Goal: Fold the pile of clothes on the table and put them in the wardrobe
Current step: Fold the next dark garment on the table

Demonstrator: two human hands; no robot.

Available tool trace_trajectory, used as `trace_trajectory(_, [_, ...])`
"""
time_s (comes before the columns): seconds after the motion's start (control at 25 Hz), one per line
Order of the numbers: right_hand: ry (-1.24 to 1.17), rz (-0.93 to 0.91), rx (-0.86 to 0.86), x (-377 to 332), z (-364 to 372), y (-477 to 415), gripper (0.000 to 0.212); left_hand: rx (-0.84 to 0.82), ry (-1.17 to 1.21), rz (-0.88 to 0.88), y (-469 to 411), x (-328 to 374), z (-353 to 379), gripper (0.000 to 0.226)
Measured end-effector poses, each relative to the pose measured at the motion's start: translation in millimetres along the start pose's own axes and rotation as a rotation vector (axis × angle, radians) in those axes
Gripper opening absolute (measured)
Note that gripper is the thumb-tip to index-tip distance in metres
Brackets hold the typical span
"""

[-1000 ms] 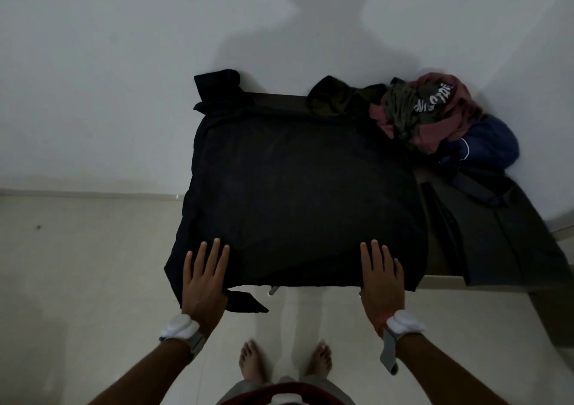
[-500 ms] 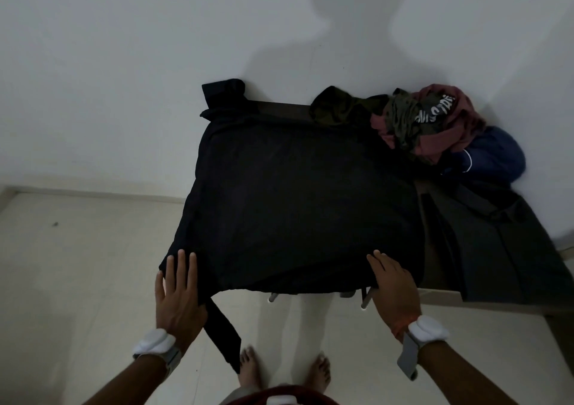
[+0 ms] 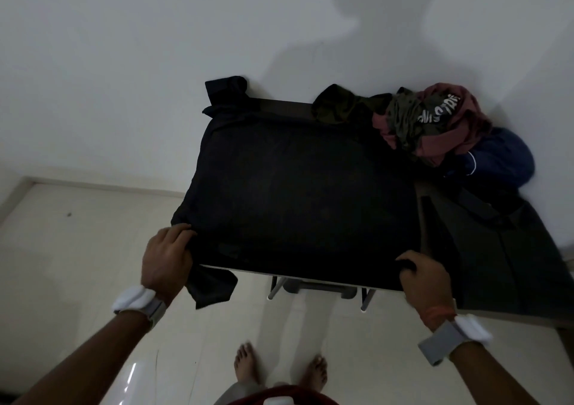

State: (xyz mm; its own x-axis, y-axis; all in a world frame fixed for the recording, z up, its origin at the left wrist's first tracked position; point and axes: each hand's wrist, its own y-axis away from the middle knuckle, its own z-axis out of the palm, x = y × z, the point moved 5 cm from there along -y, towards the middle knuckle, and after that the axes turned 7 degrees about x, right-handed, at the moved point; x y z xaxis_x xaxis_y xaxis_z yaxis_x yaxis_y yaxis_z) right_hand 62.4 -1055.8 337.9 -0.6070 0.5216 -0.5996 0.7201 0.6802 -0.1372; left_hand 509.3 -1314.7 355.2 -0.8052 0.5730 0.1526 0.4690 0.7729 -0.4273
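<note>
A large black garment [image 3: 298,187] lies spread flat over most of the table, its far left corner bunched against the wall and a flap hanging off the near left corner. My left hand [image 3: 166,258] grips the garment's near left corner, fingers curled into the cloth. My right hand [image 3: 424,275] grips its near right edge at the table's front. A crumpled pile [image 3: 431,121] of maroon, olive and printed clothes sits at the back right, with a dark blue piece [image 3: 500,159] beside it.
A dark grey garment [image 3: 509,249] lies flat on the table's right part. The table edge [image 3: 310,272] runs along the front, metal legs below it. The white wall stands right behind the table. My bare feet are on the pale tiled floor [image 3: 77,249].
Both hands went from lying flat on the garment's near edge to the corners and closed on the cloth. The hanging black flap at the left got shorter. The view shifted closer.
</note>
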Motion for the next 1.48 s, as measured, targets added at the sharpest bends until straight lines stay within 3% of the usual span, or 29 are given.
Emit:
trace_trajectory(0.24, [-0.085,0.234,0.009,1.0,-16.3,-46.8,0.02,-0.039,0.01,-0.057,-80.3,22.2,-13.3,0.029])
trace_trajectory(0.52, [-0.151,0.497,-0.039,11.1,12.0,-89.0,0.021,-0.295,-0.051,-0.007,-177.5,31.9,27.5,0.025])
trace_trajectory(0.64, [-0.119,0.588,-0.061,13.5,22.5,-103.0,0.031,-0.392,-0.08,0.009,-206.0,30.6,58.3,0.025])
trace_trajectory(0.84, [-0.075,0.607,-0.025,26.2,39.3,-123.1,0.046,-0.586,-0.179,-0.043,-230.0,20.0,105.3,0.04])
trace_trajectory(1.04, [-0.012,0.569,0.004,28.5,47.2,-125.2,0.044,-0.56,-0.119,-0.041,-236.3,16.3,125.8,0.04])
trace_trajectory(1.24, [0.048,0.478,0.051,25.6,48.0,-121.8,0.038,-0.476,-0.003,-0.029,-234.1,19.7,121.0,0.013])
trace_trajectory(1.48, [0.064,0.494,0.122,28.2,49.6,-121.3,0.023,-0.455,-0.025,-0.048,-237.7,20.5,123.0,0.008])
